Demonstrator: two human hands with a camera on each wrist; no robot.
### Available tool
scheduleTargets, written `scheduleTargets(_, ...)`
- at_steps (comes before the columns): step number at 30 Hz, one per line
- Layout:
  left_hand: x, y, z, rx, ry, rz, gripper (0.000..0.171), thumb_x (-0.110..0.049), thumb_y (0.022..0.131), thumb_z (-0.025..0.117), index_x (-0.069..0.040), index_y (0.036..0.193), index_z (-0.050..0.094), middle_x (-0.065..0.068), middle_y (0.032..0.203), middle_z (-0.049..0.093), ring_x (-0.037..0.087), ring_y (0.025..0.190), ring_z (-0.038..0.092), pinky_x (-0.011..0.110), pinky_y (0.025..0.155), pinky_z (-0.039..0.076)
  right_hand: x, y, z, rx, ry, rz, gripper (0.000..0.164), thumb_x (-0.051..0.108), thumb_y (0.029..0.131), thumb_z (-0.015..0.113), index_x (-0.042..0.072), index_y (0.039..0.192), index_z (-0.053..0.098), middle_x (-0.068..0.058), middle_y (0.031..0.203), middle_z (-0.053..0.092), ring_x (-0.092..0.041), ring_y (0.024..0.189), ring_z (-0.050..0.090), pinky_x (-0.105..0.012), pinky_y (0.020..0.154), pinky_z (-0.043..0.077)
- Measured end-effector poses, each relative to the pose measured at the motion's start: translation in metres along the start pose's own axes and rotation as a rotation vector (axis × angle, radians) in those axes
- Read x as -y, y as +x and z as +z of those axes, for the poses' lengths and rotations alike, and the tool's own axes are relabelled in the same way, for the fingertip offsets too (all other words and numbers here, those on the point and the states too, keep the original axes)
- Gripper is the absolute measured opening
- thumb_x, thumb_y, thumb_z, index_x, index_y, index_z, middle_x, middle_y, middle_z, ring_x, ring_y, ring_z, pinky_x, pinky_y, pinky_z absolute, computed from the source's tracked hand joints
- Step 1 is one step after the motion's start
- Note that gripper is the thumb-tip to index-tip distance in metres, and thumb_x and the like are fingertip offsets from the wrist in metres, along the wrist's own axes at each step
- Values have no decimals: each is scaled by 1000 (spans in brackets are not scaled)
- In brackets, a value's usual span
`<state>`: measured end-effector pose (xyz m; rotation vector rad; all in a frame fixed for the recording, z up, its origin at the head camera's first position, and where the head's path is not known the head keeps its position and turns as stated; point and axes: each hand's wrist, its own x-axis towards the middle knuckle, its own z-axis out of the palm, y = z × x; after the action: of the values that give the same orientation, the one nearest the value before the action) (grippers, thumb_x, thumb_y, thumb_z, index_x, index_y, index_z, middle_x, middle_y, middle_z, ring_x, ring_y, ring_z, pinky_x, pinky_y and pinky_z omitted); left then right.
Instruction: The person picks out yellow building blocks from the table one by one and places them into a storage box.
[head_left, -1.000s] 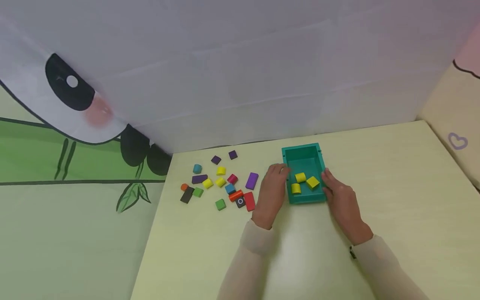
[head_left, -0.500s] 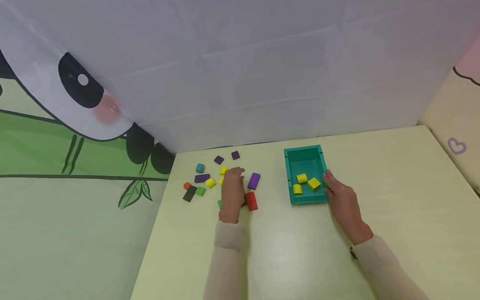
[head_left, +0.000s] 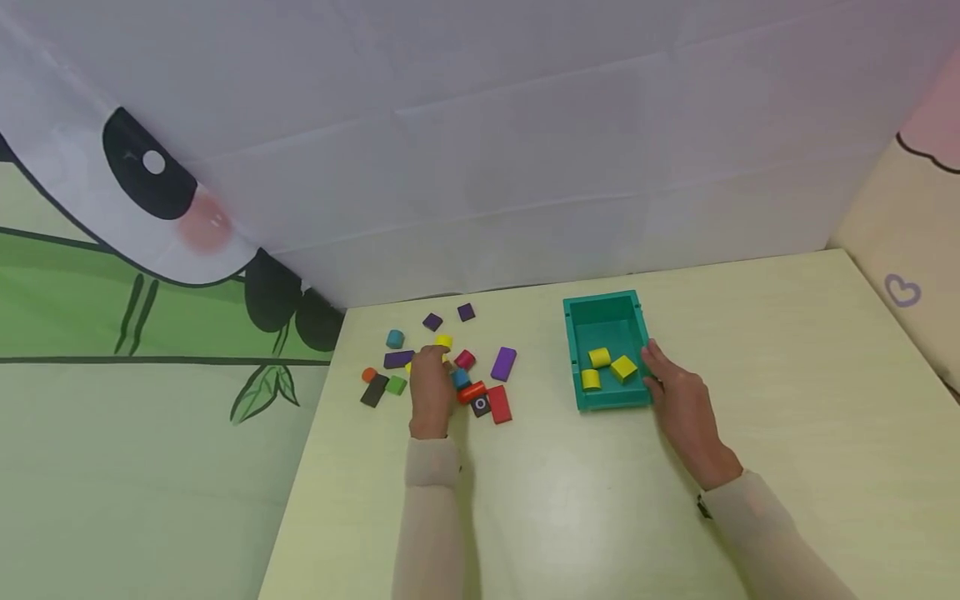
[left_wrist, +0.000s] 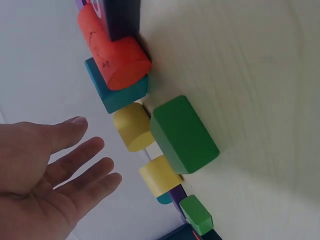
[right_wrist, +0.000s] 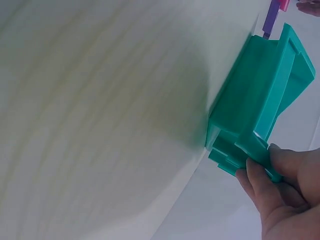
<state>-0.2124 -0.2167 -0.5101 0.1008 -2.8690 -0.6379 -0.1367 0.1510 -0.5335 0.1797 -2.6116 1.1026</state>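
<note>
My left hand (head_left: 431, 387) hovers over the loose blocks in the head view, with nothing in it. In the left wrist view its fingers (left_wrist: 85, 182) are apart from a yellow cylinder block (left_wrist: 132, 127), another yellow block (left_wrist: 161, 176) and a green block (left_wrist: 184, 134). My right hand (head_left: 686, 417) pinches the right rim of a teal plastic box (head_left: 572, 333). Close up, the right wrist view shows the thumb and fingers (right_wrist: 262, 185) on either side of that edge. Inside the box lie a yellow block (head_left: 623, 368) and two yellow cylinder-like blocks.
Around my left hand are a red cylinder (head_left: 472, 392), a red block (head_left: 498, 404), a purple block (head_left: 503, 364), a black block (head_left: 374, 390) and several others. A white cloth wall (head_left: 487, 167) rises behind the pale table (head_left: 585, 517).
My left hand has left the box's left side and moved left over the loose blocks. The right hand stays at the box, which still holds the same yellow blocks.
</note>
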Motion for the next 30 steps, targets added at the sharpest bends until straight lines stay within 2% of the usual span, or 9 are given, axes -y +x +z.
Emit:
scheduleTargets(7, 2, 6, 0, 108, -2, -88, 27, 7, 101, 61, 6, 127, 72, 24, 130, 69, 41, 120, 64, 49, 109, 54, 2, 0, 0, -27, -3, -17, 54, -15, 88, 75, -11, 139, 59, -26, 148, 55, -48, 128, 59, -58, 96, 55)
scheduleTargets(15, 5, 9, 6, 138, 18, -107, 31, 9, 103, 57, 5, 130, 71, 24, 128, 69, 40, 119, 65, 48, 108, 54, 2, 0, 1, -15, -1, -3, 54, -15, 89, 75, -11, 140, 58, -25, 149, 55, -48, 130, 58, -57, 98, 55)
scheduleTargets(24, 6, 6, 9, 185, -8, -159, 36, 11, 105, 50, 3, 135, 67, 23, 130, 65, 38, 119, 62, 49, 113, 51, -1, -1, 3, -21, 12, -6, 53, -15, 89, 74, -11, 140, 59, -25, 149, 55, -47, 129, 58, -57, 97, 55)
scheduleTargets(30, 7, 8, 12, 183, -5, -165, 37, 12, 104, 50, 3, 134, 68, 23, 128, 65, 38, 115, 62, 49, 111, 52, -2, 0, 3, -28, 10, -16, 53, -15, 89, 75, -11, 139, 59, -25, 148, 56, -47, 128, 59, -57, 96, 55)
